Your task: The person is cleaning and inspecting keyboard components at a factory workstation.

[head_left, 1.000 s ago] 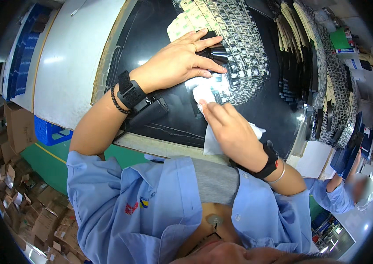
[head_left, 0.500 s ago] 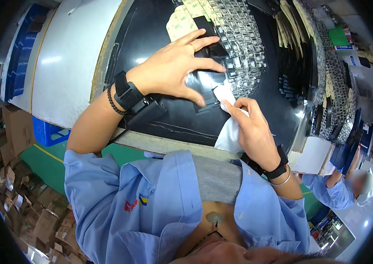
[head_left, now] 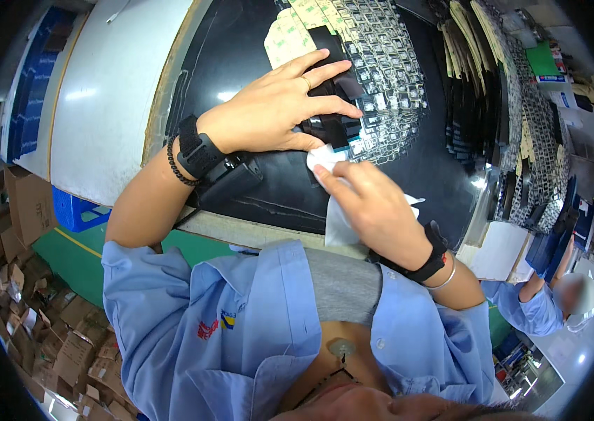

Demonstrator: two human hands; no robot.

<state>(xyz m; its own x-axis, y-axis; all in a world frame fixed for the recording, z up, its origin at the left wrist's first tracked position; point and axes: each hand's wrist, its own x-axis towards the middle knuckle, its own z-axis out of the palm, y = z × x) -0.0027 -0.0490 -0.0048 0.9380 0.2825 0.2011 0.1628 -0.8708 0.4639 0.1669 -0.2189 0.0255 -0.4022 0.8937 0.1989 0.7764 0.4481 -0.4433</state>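
My left hand (head_left: 272,111) lies with fingers spread over a glossy dark sheet-like piece (head_left: 326,130), part of which it hides. A white cloth (head_left: 341,226) is pinched in my right hand (head_left: 375,205), its bunched end touching the area by my left thumb and the rest trailing toward the table's near edge. Just beyond the left fingertips stand closely packed rows of small dark-framed parts (head_left: 389,88). Cream sheets with green marks (head_left: 288,41) lie above my left hand.
A black work surface (head_left: 279,200) lies under the hands. Near my left wrist sits a black device (head_left: 230,184). Stacked dark strips (head_left: 465,105) and more small parts stand at right. A co-worker (head_left: 539,305) is at far right; cardboard boxes (head_left: 72,361) lie lower left.
My right hand has moved left and slightly up with the cloth, from the piece's right edge to beside my left thumb. The left hand stays nearly still, its thumb drawn in.
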